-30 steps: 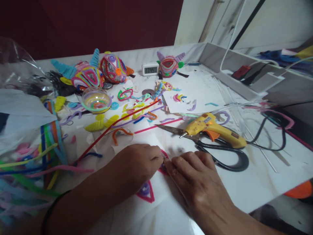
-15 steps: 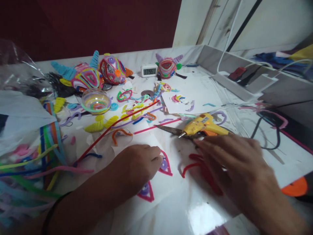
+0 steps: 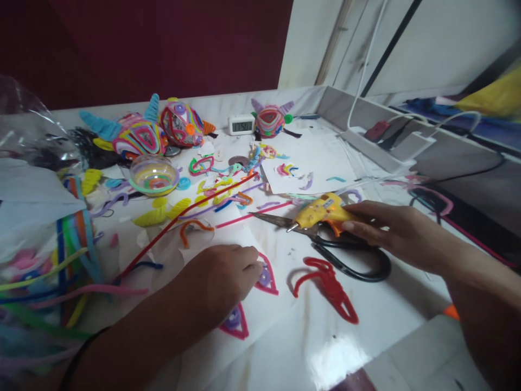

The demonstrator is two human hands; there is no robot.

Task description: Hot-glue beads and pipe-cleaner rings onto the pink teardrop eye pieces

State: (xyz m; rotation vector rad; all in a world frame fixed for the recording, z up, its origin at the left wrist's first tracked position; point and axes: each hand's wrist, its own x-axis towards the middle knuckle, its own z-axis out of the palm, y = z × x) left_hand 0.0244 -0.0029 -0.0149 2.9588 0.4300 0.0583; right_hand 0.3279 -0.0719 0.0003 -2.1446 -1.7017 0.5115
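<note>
My left hand (image 3: pixel 220 282) lies on a white sheet (image 3: pixel 244 320), fingers curled down onto a pink triangular pipe-cleaner piece with a purple centre (image 3: pixel 264 278). A second such piece (image 3: pixel 235 321) shows below the hand. My right hand (image 3: pixel 386 231) is closed round the handle of the yellow glue gun (image 3: pixel 321 209), which lies over black-handled scissors (image 3: pixel 350 260). A bent red pipe cleaner (image 3: pixel 329 285) lies loose on the table between the hands.
Several colourful pipe-cleaner balls with horns (image 3: pixel 140 136) stand at the back by a small digital clock (image 3: pixel 241 125). A clear bowl (image 3: pixel 153 175), loose pipe-cleaner bits and a plastic bag of pipe cleaners (image 3: pixel 44 239) fill the left. A white power strip (image 3: pixel 391 144) sits at right.
My right hand left the pink piece, dropped the red pipe cleaner on the table and moved right onto the glue gun. The left hand stayed on the pink piece.
</note>
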